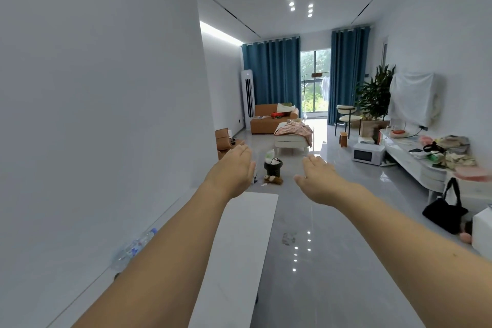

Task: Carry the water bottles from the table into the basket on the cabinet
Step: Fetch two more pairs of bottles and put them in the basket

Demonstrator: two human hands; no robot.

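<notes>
A: Are you done yet?

B: No. The white bench (pixel 239 247) runs up the lower middle. Your water bottles (pixel 135 246) lie at lower left, beside your arm. I can't see the basket.

A: Your grip?

B: Your left hand (pixel 234 170) and right hand (pixel 318 178) are flat, fingers straight, holding nothing.

Only 1 view: a wide-angle camera worn on the person's head, facing forward along a long room toward the blue curtains (pixel 271 74) at the far end. Both forearms reach out close beneath the lens; the white table (pixel 239 247) lies near, below left, against the wall.
</notes>
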